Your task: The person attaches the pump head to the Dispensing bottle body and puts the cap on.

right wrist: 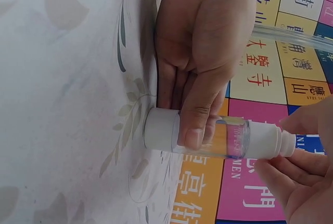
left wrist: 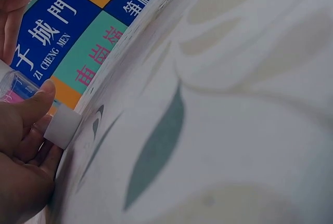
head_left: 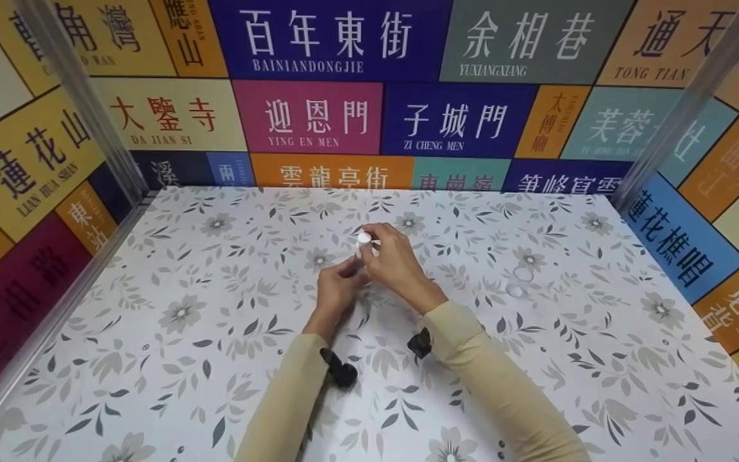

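Note:
A small clear pump bottle [right wrist: 229, 141] with a white base [right wrist: 160, 129] and a white top [right wrist: 265, 140] stands upright on the patterned tabletop. Low on its clear body, my left hand [head_left: 339, 292] holds it between thumb and fingers. At the top end, the fingertips of my right hand [head_left: 398, 256] pinch the white pump part. The left wrist view shows the white base [left wrist: 63, 126] right at the table surface, beside my left fingers. From the head view only the white top [head_left: 364, 239] shows well, while the hands hide most of the body.
To the right of my hands, a clear ring-shaped piece [head_left: 523, 274] and a small clear piece [head_left: 516, 290] lie on the floral tabletop [head_left: 228, 372]. Walls of coloured sign panels [head_left: 308, 119] rise behind and at both sides, with clear posts at the corners.

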### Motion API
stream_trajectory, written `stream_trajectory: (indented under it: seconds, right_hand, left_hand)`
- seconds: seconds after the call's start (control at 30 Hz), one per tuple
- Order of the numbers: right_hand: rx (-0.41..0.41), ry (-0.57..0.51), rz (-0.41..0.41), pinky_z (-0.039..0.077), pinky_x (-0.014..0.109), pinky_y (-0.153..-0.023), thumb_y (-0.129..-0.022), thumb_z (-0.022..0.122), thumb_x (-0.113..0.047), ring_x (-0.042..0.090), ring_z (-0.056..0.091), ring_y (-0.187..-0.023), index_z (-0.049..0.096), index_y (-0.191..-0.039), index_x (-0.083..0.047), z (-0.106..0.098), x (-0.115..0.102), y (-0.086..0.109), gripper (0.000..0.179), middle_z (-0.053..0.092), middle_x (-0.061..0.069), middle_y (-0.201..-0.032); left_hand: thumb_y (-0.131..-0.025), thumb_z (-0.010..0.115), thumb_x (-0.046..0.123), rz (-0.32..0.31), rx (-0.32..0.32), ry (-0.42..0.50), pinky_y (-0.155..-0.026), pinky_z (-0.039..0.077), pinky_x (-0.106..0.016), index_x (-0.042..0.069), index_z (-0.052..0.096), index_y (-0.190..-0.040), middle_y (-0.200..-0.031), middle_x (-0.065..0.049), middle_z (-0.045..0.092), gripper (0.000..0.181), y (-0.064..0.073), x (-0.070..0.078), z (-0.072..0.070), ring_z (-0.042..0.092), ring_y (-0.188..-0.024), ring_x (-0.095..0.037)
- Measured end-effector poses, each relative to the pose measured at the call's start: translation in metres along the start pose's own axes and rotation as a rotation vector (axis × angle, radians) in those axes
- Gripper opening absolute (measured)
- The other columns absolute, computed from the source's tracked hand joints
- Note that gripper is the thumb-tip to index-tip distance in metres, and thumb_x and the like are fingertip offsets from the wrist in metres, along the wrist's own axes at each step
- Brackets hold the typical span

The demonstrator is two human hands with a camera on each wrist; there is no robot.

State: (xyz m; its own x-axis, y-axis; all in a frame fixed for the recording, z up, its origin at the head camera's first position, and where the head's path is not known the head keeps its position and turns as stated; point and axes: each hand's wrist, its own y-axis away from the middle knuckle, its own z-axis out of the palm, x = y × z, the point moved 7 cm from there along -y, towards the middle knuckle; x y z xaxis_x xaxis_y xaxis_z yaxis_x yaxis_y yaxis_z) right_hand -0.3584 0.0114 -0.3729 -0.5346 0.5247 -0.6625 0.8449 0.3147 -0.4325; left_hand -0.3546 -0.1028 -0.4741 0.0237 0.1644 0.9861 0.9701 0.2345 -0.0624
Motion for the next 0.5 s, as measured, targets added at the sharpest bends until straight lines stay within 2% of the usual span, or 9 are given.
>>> stream_trajectory:
  seconds: [0.27, 0.5]
  right_hand:
    - [0.002, 0.028, -0.01, 0.061, 0.039, -0.091, -0.09, 0.068, -0.002, 0.032, 0.069, -0.102, 0.064, -0.115, 0.008, -0.0019, 0.0007, -0.0014, 0.027, 0.068, 0.022, -0.109]
    - [-0.009, 0.038, 0.004, 0.06, 0.036, -0.094, -0.088, 0.069, -0.006, 0.032, 0.068, -0.108, 0.064, -0.118, 0.007, -0.0032, 0.0005, -0.0009, 0.033, 0.068, 0.021, -0.112]
  left_hand:
    - [-0.082, 0.08, 0.005, 0.02, 0.001, -0.004, -0.106, 0.052, -0.037, -0.004, 0.068, -0.121, -0.121, -0.02, 0.071, 0.042, -0.0003, 0.0022, -0.0003, 0.066, -0.12, -0.032]
    - [-0.083, 0.077, 0.001, -0.002, -0.013, 0.016, -0.106, 0.052, -0.036, -0.005, 0.064, -0.126, -0.123, -0.02, 0.069, 0.045, -0.0009, -0.0018, 0.0005, 0.065, -0.122, -0.031]
